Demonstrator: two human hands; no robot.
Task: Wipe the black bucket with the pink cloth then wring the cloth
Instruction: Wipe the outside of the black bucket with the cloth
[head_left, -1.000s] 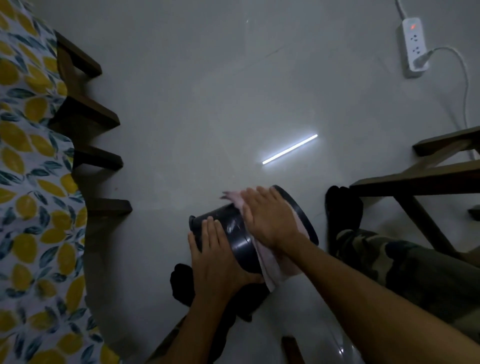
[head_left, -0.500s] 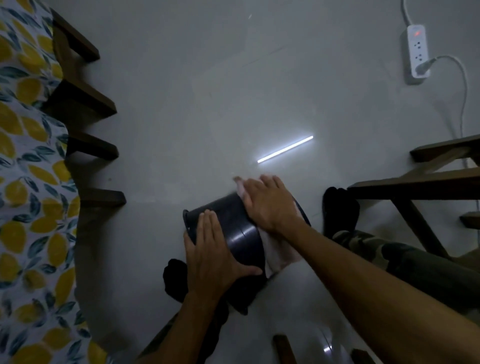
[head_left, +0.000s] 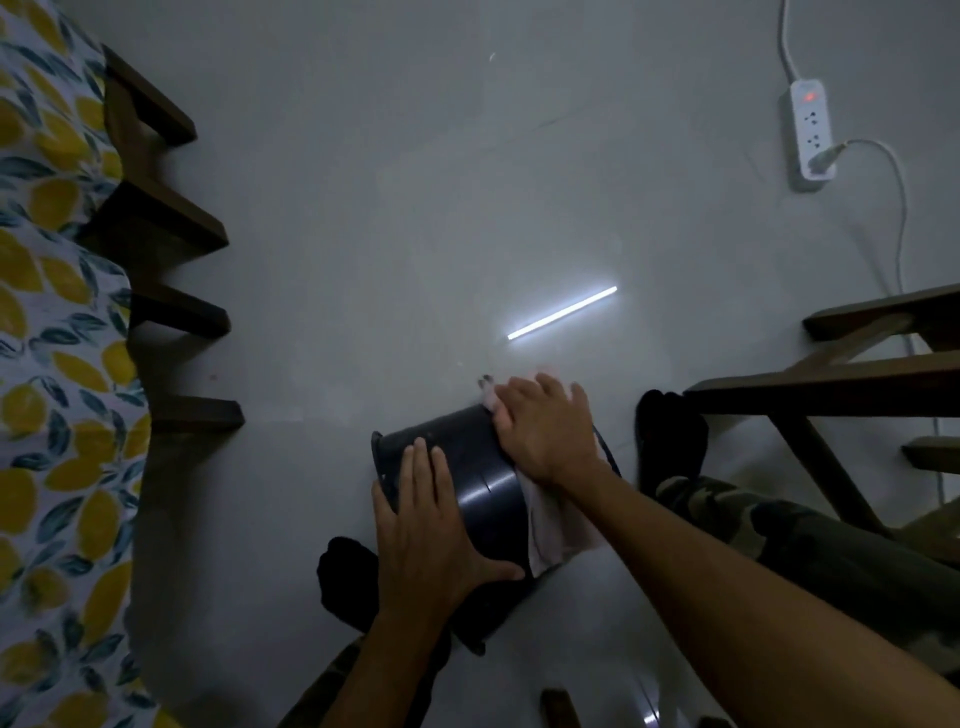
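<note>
The black bucket (head_left: 480, 483) lies on its side on the grey floor between my feet, its bottom pointing left. My left hand (head_left: 428, 525) rests flat on its near side, fingers together, holding it steady. My right hand (head_left: 545, 426) presses the pink cloth (head_left: 550, 535) flat against the bucket's wall near the rim. The cloth hangs down below my right wrist, and a corner of it pokes out beyond my fingertips. The bucket's opening is mostly hidden behind my right hand and the cloth.
A lemon-print cloth (head_left: 47, 364) covers furniture with dark wooden legs (head_left: 156, 228) at the left. A wooden frame (head_left: 841, 389) stands at the right. A white power strip (head_left: 810, 135) with a cable lies at the far right. My feet in black socks (head_left: 670, 436) flank the bucket.
My right hand has slid the cloth along the bucket's wall, away from me. My left hand has stayed in place on the bucket.
</note>
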